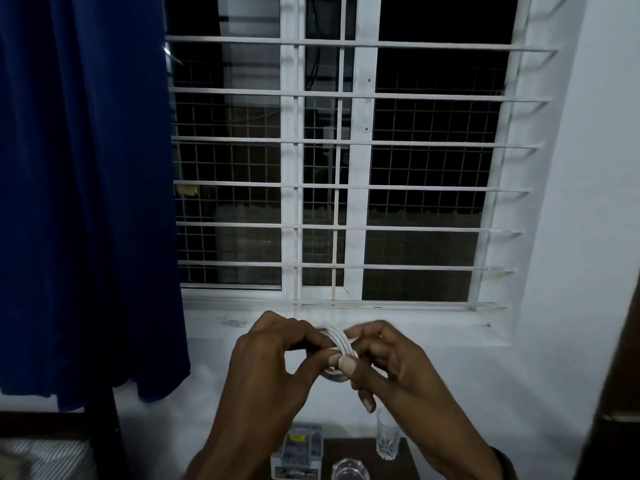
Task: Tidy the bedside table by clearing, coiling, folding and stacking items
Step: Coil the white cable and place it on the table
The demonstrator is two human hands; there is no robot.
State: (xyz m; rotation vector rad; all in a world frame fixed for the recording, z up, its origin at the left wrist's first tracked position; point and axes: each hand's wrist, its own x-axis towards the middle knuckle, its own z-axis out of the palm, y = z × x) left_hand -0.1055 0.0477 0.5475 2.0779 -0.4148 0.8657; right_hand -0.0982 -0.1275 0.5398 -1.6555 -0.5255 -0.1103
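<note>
white wall (571, 341) | barred window (346, 150) (dark outside) | blue curtain (86, 185) left | dim light

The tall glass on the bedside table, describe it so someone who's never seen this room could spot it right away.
Below the barred window, find the dark bedside table at the bottom of the view. The tall glass stands upright near its back right corner, just under the right hand. Unlike the wider glass nearer the camera, it is narrow with a cut pattern at its base.
</note>
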